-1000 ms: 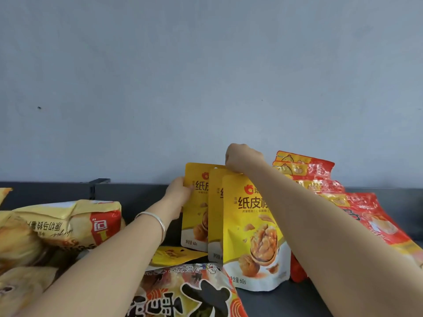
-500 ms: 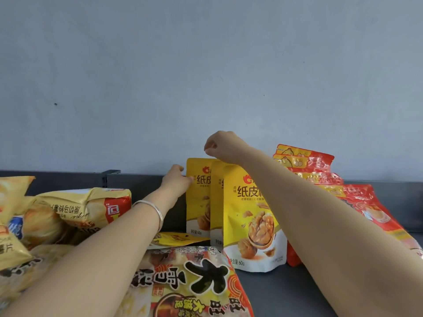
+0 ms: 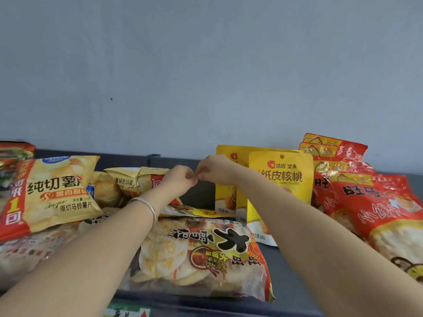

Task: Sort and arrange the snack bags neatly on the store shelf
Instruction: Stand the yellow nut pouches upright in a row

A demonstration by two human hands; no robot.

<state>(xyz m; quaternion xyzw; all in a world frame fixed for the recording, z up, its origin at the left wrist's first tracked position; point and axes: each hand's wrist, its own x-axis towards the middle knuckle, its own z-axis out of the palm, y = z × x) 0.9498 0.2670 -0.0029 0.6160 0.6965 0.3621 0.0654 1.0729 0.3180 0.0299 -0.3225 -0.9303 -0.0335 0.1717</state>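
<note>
Bright, soft light falls evenly over the grey wall (image 3: 206, 65), which dims a little toward the top corners. Shadows are faint; only the gap behind my left hand (image 3: 180, 179) and right hand (image 3: 212, 168) goes dark. Glare streaks the glossy red bags (image 3: 377, 202) and the rice cracker bag (image 3: 206, 255). Print on the walnut pouch (image 3: 283, 177) reads clearly, though the whole view is slightly soft. The wide lens stretches my forearms at the lower corners, and the far-left edge blurs.
</note>
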